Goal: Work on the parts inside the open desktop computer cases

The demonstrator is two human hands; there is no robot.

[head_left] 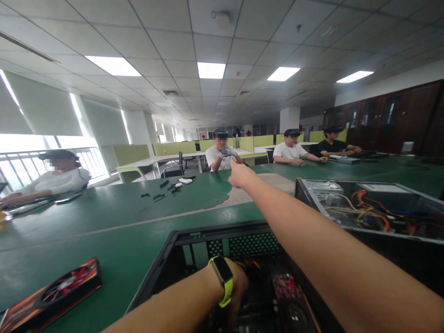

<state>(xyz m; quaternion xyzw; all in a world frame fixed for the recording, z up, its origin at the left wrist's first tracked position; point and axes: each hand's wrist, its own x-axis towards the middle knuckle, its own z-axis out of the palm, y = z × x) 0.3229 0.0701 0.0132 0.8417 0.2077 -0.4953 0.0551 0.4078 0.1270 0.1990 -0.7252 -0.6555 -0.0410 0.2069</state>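
My right arm stretches forward over the green table (114, 217), and my right hand (240, 175) is closed far out, its back toward me; I cannot see anything in it. My left hand (238, 289), with a yellow-strapped watch (224, 277) on the wrist, reaches down into an open black computer case (163, 266) right in front of me. Its fingers are hidden inside the case. A red graphics card (293, 300) sits in the case beside that hand.
Another red-and-black graphics card (52, 293) lies at the table's near left. A second open case (371, 208) with coloured wires stands on the right. Small dark parts (166, 188) are scattered mid-table. Several other people sit along the far and left sides.
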